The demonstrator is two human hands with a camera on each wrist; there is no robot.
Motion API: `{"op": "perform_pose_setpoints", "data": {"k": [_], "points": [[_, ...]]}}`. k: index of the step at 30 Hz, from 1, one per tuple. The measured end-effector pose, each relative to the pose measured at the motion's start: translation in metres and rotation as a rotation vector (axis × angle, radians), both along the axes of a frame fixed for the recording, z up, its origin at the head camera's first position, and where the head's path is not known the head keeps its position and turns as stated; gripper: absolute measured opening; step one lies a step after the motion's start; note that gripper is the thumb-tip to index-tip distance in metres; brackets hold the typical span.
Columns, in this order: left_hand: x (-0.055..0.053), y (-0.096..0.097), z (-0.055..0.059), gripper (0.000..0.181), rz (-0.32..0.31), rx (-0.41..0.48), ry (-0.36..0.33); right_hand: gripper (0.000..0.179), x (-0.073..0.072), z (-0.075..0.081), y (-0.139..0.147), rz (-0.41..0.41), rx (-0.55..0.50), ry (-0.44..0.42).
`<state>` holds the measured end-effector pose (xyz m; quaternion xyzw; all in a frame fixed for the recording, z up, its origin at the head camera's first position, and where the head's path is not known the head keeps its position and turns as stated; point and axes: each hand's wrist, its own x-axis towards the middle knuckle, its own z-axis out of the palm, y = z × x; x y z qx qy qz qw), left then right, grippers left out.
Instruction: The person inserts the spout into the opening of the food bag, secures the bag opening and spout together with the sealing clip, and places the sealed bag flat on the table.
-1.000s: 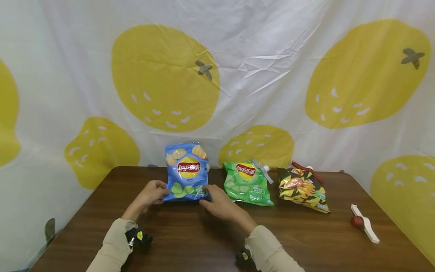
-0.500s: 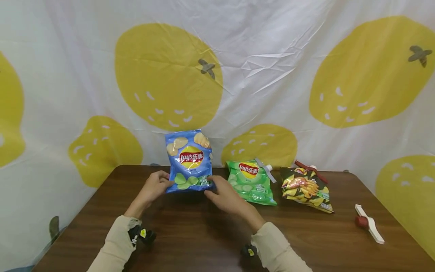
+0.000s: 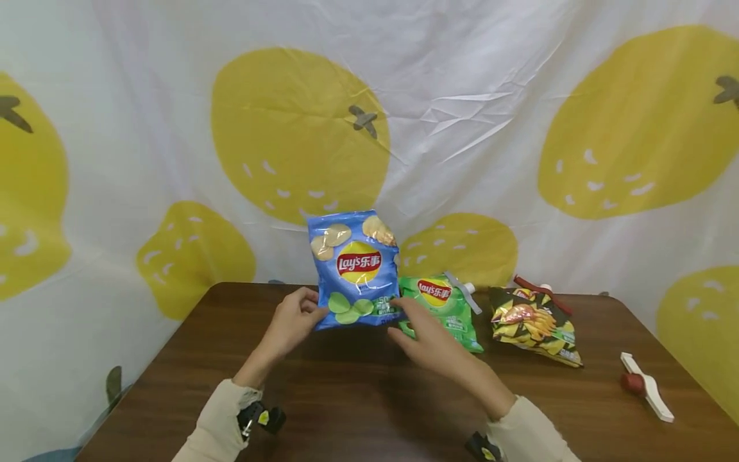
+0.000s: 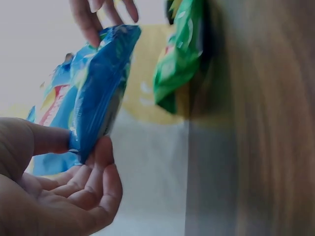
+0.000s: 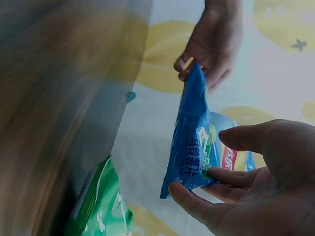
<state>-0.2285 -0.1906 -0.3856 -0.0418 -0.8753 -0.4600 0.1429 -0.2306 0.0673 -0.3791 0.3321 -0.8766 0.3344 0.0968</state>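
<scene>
A blue bag of Lay's potato chips [image 3: 355,273] is held up off the brown table, its front towards me. At its lower left corner my left hand [image 3: 294,321] pinches the edge between thumb and fingers, which the left wrist view [image 4: 74,182] shows close up. My right hand [image 3: 433,337] holds the lower right corner; in the right wrist view the corner [image 5: 172,184] lies among its fingertips. Behind the right hand lies a green Lay's bag [image 3: 450,314], partly covered by the blue bag and that hand. A grey clip with a white cap [image 3: 464,292] crosses its top.
Further right lies a black and yellow chip bag [image 3: 534,321] with a dark red clip [image 3: 543,294] across its top. A white bag clip with a red cap [image 3: 646,387] rests near the right edge of the table [image 3: 346,410]. A lemon-printed curtain [image 3: 450,51] hangs behind.
Both hands have lifted the blue chip bag off the table and brought it right, so that it now overlaps the green bag in view. The head view has turned slightly left.
</scene>
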Motion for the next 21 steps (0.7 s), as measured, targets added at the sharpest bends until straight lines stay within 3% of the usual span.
{"op": "perform_pose_setpoints", "data": {"k": [6, 13, 16, 21], "points": [[0.022, 0.025, -0.008, 0.022, -0.064, 0.034, 0.055, 0.046, 0.023, -0.001, 0.035, 0.053, 0.028, 0.053], [0.044, 0.050, -0.018, 0.023, -0.185, 0.006, 0.043, 0.043, 0.055, -0.010, 0.072, 0.044, 0.075, 0.133], [0.053, 0.057, -0.023, 0.024, -0.229, 0.006, 0.016, 0.041, 0.066, -0.013, 0.083, 0.046, 0.113, 0.073], [0.068, 0.063, -0.032, 0.024, -0.273, -0.014, -0.008, 0.045, 0.077, -0.016, 0.096, 0.080, 0.182, -0.097]]}}
